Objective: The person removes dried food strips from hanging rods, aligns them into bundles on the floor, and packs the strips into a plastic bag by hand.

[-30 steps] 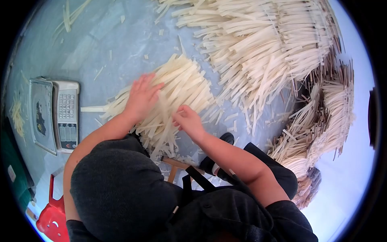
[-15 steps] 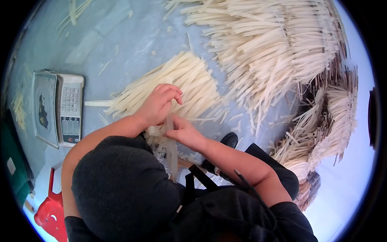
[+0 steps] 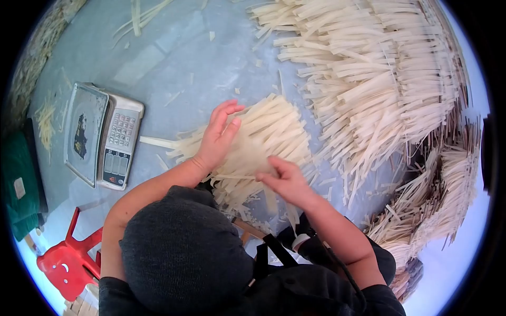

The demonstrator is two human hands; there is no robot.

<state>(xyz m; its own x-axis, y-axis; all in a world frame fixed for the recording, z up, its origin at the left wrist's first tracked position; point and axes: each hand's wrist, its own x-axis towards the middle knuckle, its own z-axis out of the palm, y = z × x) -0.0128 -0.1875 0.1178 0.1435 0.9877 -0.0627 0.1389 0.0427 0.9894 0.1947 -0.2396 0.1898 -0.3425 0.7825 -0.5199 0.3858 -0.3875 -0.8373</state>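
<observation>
My left hand (image 3: 217,137) is raised over a heap of pale, flat strips (image 3: 274,126), with its fingers and thumb spread and nothing in its grasp. To its right, my right hand (image 3: 287,181) is above the near side of the heap. Its thumb and forefinger stand apart. A pale blurred strip (image 3: 271,199) shows just below the right hand, and another smear of motion lies between the hands. Whether either touches the right fingers cannot be made out. More short strips (image 3: 232,192) lie close to my body under the forearms.
A digital scale (image 3: 121,137) with a metal pan stands at the left. Large stacked bundles of strips (image 3: 369,79) fill the right side. A red plastic stool (image 3: 68,263) is at the lower left, near a green bag (image 3: 21,184). Loose scraps dot the grey floor (image 3: 179,68).
Both hands have moved apart, the right one further right. The pale strip held upright between them half a second ago is no longer plainly in either hand. The whole view has shifted slightly.
</observation>
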